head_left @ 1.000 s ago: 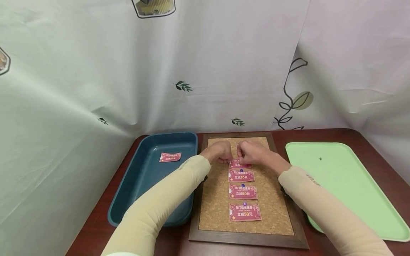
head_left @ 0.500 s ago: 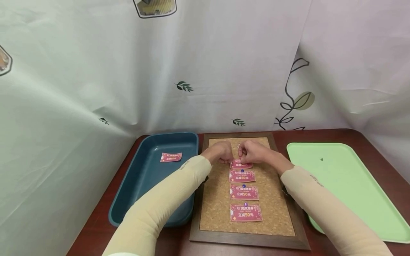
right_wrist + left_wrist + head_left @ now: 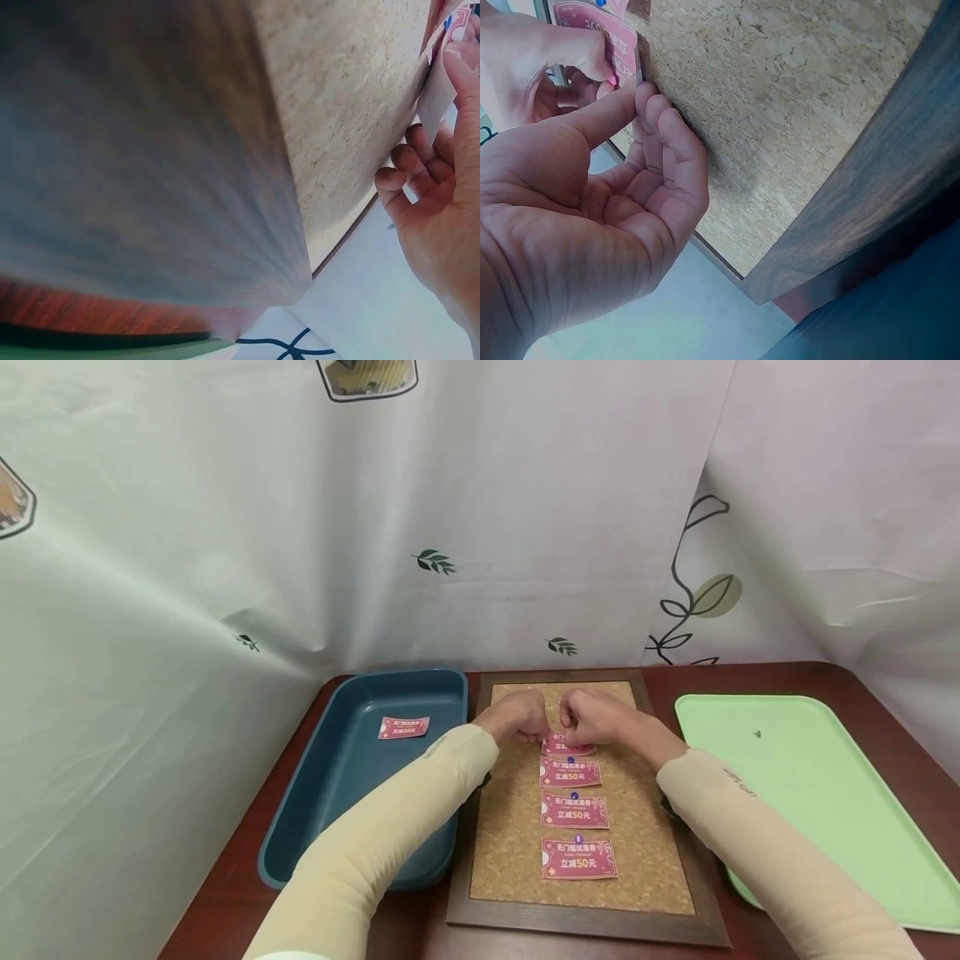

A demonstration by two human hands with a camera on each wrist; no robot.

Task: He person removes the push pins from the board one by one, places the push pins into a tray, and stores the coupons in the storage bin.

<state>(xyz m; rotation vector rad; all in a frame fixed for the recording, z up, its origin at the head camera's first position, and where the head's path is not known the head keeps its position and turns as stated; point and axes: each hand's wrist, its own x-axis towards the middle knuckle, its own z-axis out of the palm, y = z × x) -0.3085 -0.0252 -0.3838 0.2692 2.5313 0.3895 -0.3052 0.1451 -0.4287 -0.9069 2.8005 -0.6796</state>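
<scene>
far end, corkboard [image 3: 510, 835] | your curled left hand [image 3: 527, 714] pinches the left side of the farthest coupon [image 3: 556, 746], beyond three pinned coupons [image 3: 572, 774] | your right hand [image 3: 596, 717] grips its right side; any pin there cannot be made out | step, seemingly: pinning | next move calls for a steady hold and a firm push

Head view: bright, diffuse light. The pale sheet [image 3: 525, 510] showed soft grey shadows in its folds and a faint glare streak low at right. Large print on the nearest coupon [image 3: 580, 862] read clearly; its fine print smeared. Left wrist view: dimmer, bluish, hazy at bottom; soft shadow lay on the cork [image 3: 802, 97] beside the left hand [image 3: 607, 187]. Right wrist view: the wooden frame [image 3: 150, 150] was dark, close, out of focus.
</scene>
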